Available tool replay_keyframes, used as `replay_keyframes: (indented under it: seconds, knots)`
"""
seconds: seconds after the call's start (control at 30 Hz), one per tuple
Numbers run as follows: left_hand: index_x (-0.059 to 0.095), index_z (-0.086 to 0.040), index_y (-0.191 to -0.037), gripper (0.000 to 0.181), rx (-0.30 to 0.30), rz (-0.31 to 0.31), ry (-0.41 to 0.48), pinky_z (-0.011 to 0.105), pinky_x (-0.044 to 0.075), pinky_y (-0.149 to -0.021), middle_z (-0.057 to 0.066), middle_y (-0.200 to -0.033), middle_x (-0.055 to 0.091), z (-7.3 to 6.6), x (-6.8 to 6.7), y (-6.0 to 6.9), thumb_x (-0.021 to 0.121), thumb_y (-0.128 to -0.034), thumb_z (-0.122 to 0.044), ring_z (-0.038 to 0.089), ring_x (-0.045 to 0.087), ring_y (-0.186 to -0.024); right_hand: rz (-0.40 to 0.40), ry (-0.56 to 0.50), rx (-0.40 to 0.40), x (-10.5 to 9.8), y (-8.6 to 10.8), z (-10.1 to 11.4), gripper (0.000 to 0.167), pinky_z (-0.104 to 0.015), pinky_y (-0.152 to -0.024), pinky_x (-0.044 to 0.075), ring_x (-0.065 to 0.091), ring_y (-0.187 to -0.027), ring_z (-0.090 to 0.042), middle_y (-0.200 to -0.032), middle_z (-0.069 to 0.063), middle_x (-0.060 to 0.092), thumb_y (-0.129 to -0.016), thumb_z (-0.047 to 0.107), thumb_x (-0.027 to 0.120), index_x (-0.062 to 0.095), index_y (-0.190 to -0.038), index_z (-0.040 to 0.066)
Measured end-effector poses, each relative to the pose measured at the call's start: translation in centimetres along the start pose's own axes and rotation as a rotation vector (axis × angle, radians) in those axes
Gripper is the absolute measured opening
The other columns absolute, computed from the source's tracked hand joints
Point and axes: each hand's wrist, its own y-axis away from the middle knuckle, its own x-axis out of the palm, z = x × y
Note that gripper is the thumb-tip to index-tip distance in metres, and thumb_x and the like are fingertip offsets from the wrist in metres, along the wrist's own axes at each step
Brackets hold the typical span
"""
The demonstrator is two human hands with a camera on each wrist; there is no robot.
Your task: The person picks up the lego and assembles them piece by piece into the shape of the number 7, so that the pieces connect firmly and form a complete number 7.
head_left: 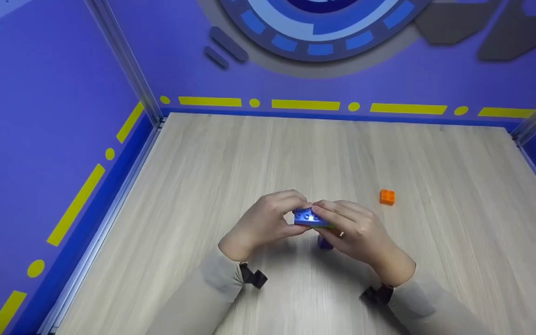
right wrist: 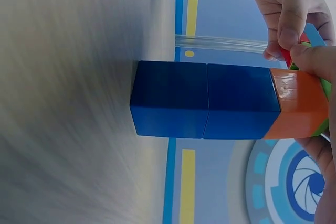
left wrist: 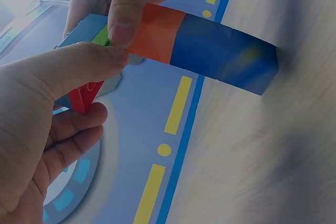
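Observation:
A column of toy building bricks is between both hands: two dark blue bricks [right wrist: 205, 100] at the bottom, an orange brick [right wrist: 299, 103] above, then a thin green layer [left wrist: 101, 36] and a blue studded top piece [head_left: 306, 217]. My left hand [head_left: 272, 215] pinches the top part at its left side, beside a red piece [left wrist: 84, 97] on its underside. From the right, my right hand [head_left: 356, 227] grips the upper column, fingers over the top piece, its thumb near the orange brick. Whether the column's foot touches the table cannot be told.
A loose orange brick [head_left: 387, 197] with studs lies on the wood-grain table [head_left: 231, 153], to the right of and beyond the hands. Blue printed walls [head_left: 296, 86] with yellow marks border the table at the back and sides.

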Motion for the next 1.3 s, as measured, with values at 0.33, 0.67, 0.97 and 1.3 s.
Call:
replay_keyframes:
  seconds: [0.33,0.67,0.97,1.3]
  knots:
    - [0.077,-0.004,-0.127,0.045,-0.090,0.081,0.011,0.029,0.064,-0.101,0.007,-0.120,0.079,-0.2,-0.6,0.0,0.096,-0.0917,-0.025,0.018,0.076,-0.108,-0.030,-0.371,0.271,0.6,1.5,-0.7,0.041,-0.018,-0.110,0.056,0.073,-0.115,-0.025,-0.131,-0.016,0.078,-0.110,0.014,0.071,0.068,-0.146,-0.004]
    - [0.073,-0.005,-0.127,0.042,-0.142,0.116,0.021,0.029,0.064,-0.101,0.006,-0.124,0.076,-0.5,-0.8,0.0,0.095,-0.0940,-0.021,0.017,0.072,-0.109,-0.050,-0.245,1.112,-3.2,2.3,-5.8,0.036,-0.014,-0.089,0.050,0.066,-0.112,-0.014,-0.132,-0.018,0.075,-0.111,0.014,0.071,0.070,-0.144,0.001]
    - [0.074,-0.005,-0.125,0.033,-0.164,0.103,0.060,0.030,0.064,-0.099,0.007,-0.123,0.074,-0.5,-0.7,0.1,0.088,-0.1011,-0.023,0.017,0.071,-0.108,0.605,-0.122,1.290,-7.4,5.6,-10.9,0.077,-0.070,-0.114,0.050,0.055,-0.138,-0.055,-0.155,-0.037,0.049,-0.104,0.036,0.081,0.049,-0.160,-0.006]
    - [0.075,-0.004,-0.117,0.029,-0.169,0.073,0.077,0.031,0.064,-0.095,0.008,-0.115,0.076,-0.5,-0.5,0.0,0.090,-0.0982,-0.020,0.018,0.071,-0.103,0.596,-0.035,1.251,-7.1,6.9,-11.7,0.058,-0.064,-0.103,0.057,0.068,-0.120,-0.049,-0.136,-0.036,0.067,-0.102,0.026,0.081,0.064,-0.143,-0.011]
